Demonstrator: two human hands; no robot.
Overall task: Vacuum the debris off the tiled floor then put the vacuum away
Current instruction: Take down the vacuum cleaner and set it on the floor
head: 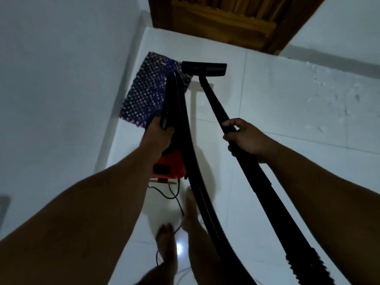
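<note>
I've got one vacuum (pixel 167 165), red body at frame centre, left hand (pixel 159 133) gripping its black handle, right hand (pixel 244 138) wrapped round the wand (pixel 216 105). Floor head (pixel 204 68) sits on white tiled floor (pixel 287 112), upper centre. One purple mat (pixel 148 89) just left, one wooden door (pixel 226 21) at top, two bare feet (pixel 166 241) bottom centre.

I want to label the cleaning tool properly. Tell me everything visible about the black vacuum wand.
The vacuum wand is a long, straight black tube that looks like plastic. It slants from the right hand, whose fingers curl round it, forward and down to a wide, flat black floor head resting on the white tiles beside a purple mat. Behind the hand it widens, and near the frame's bottom it looks ribbed.
</note>
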